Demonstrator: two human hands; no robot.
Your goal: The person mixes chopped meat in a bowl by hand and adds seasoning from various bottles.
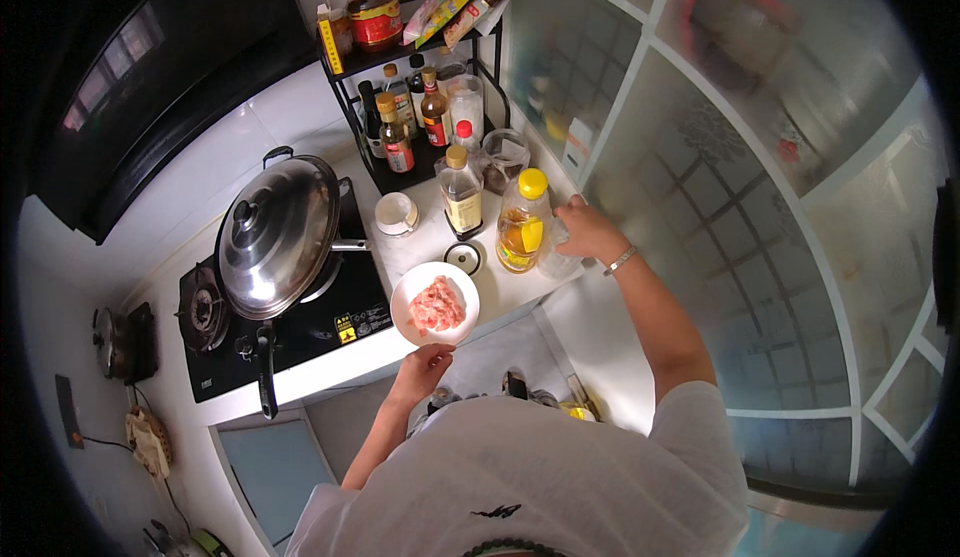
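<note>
A white plate (402, 287) with raw chopped meat (437, 306) on it sits at the counter's front edge. My left hand (425, 369) is at the plate's near rim, fingers bent; whether it grips the rim is not plain. My right hand (589, 228), with a bracelet on the wrist, is around the upper part of a clear jar (559, 258) at the counter's right end; its grip is partly hidden. Just left of that jar stands an oil bottle with a yellow cap (520, 227). Behind the plate lies a round lid (463, 258).
A lidded wok (281, 238) sits on the black gas stove (360, 287), its long handle (266, 369) jutting over the front edge. A white cup (396, 214) and a glass bottle (461, 193) stand near a black rack (405, 174) of bottles. Frosted glass panels (697, 204) rise at right.
</note>
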